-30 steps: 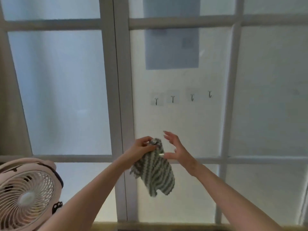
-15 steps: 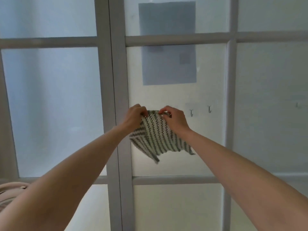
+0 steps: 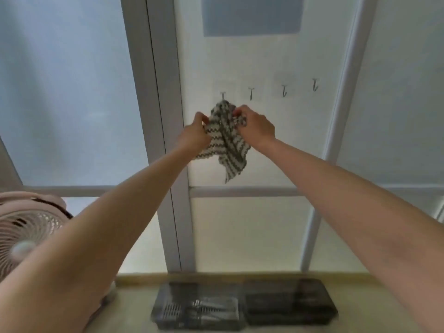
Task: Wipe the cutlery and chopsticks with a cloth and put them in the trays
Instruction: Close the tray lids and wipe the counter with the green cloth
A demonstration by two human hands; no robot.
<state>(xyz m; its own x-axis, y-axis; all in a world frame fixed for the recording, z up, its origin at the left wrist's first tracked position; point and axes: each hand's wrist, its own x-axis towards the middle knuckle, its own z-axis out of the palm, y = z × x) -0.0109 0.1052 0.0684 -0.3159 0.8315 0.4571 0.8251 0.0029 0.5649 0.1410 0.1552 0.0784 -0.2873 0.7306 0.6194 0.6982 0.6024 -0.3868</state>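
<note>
Striped cloth point(image 3: 224, 138) is bunched just below the leftmost of 4 hooks point(image 3: 223, 94) on the frosted pane, with the left hand point(image 3: 195, 135) and the right hand point(image 3: 255, 127) each clamped on its upper edge. On the counter point(image 3: 360, 296) below, the left tray point(image 3: 165, 308) seems to hold pale cutlery point(image 3: 204, 306); blur hides what the touching right tray point(image 3: 326, 308) holds. No loose cutlery or chopsticks show, so wiping looks either finished or unstarted; I cannot tell which.
</note>
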